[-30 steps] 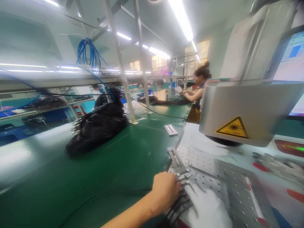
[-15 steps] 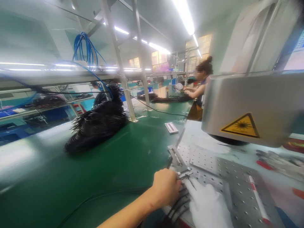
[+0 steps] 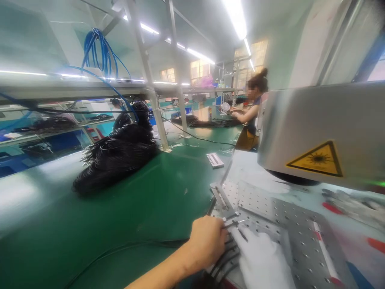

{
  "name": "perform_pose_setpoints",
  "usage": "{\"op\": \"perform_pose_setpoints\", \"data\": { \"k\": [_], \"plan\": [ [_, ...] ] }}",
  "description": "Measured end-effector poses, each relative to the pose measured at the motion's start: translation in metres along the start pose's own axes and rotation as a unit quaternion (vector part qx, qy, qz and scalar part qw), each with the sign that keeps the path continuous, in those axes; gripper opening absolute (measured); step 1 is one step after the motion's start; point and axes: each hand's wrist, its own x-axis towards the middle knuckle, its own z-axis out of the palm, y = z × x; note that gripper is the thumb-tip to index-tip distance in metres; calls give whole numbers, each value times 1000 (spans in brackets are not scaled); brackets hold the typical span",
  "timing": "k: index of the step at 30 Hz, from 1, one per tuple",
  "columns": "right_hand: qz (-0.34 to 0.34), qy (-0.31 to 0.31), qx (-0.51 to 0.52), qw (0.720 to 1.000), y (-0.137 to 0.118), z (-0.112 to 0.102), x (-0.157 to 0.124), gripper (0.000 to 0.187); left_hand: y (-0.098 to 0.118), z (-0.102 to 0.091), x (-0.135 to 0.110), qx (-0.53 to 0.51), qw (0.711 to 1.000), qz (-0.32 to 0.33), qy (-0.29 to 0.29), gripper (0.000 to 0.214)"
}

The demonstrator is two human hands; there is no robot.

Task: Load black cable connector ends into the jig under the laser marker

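1. In the lower middle of the frame, the bare left hand lies knuckles up on the black cables. Its fingers are curled together over them. The fingertips are hidden, so I cannot tell how tightly they pinch.
2. Just to its right, the right hand, in a white glove, lies flat and palm down. Its fingers are stretched forward, a little spread, and holding nothing.
3. The cables run side by side from the bottom edge, between the two hands. Their metal ends reach the foot of a narrow metal fixture on the perforated plate.
4. My judgement is that the step in hand is lining up these ends at the fixture. What this work calls for is steady downward pressure from the left hand and fine guiding from the gloved fingers, so the ends lie parallel.
5. Both forearms come in from the bottom edge, low over the green bench, and the left wrist is nearly straight.
6. At the right, a grey machine head with a yellow laser label hangs above the plate.
7. Farther off, in the middle of the frame, is a small grey tray. At the middle left is a heap of black wires.
8. In the upper left hang blue cables, and in the upper middle another person works at the bench.
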Motion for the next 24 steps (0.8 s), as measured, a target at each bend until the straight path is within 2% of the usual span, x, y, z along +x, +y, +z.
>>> {"op": "perform_pose_setpoints", "data": {
  "k": [7, 19, 24],
  "plan": [
    [-3, -3, -2, 1000, 0, -2, -1, 57, 1, 3, 2, 12, 1000, 2, -2, 29],
    [13, 4, 19, 1000, -4, -3, -1, 55, 19, -9, 2, 99, 991, 10, -84, 27],
    [27, 9, 49, 998, -4, -3, -1, 50, 20, -8, 5, 115, 987, 32, -106, 25]
  ]
}}
